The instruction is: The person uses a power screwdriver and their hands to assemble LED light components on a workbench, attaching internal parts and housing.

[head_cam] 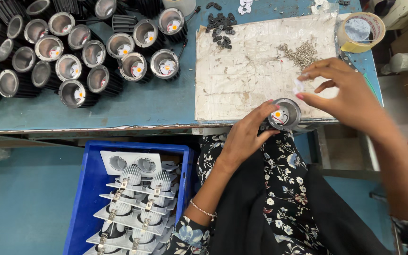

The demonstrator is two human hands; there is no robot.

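Gripping a round lamp housing (284, 114) at the table's near edge, the left hand (245, 137) wraps its fingers around the lower left side of the rim, closed firmly on it, open face up. An orange-yellow LED chip shows inside the reflector. The right hand (343, 92) hovers just above and right of the housing, thumb and forefinger pinched on a small pale translucent piece (299, 86); what it is exactly is too small to tell. The two hands are apart, with the housing between them.

Judgement: fitting the piece well calls for keeping the housing level and steady against the table edge, bringing the pinched part down square over the opening, and keeping fingertips off the LED.

Under the hands lies a worn white work mat (242, 71) on the blue table (133, 106). A heap of small screws (302, 53) sits just beyond the right hand, black clips (220, 26) further back, a tape roll (361, 31) at far right. Many housings of the same kind (72, 52) stand at left. Below, a blue crate (83, 203) holds white fixtures (135, 208).
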